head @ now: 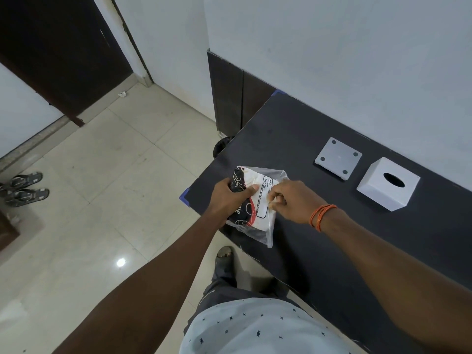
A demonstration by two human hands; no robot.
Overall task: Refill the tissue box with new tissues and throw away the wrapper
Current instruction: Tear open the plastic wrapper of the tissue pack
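A pack of new tissues (258,185) in a clear plastic wrapper with black, red and white print is held above the near left corner of the dark table (319,226). My left hand (229,198) grips its left side. My right hand (288,200) pinches the wrapper's right edge with its fingertips. A white cube tissue box (388,185) with an oval slot on top stands on the table to the right. Its flat white base plate (338,158), with round pads at the corners, lies beside it, further back.
The table runs along a white wall (344,60). A dark cabinet (229,98) stands behind its far left corner. Tiled floor (115,187) spreads to the left, with sandals (24,189) by the left edge and a dark door (58,47) beyond. My own foot (224,254) is below the pack.
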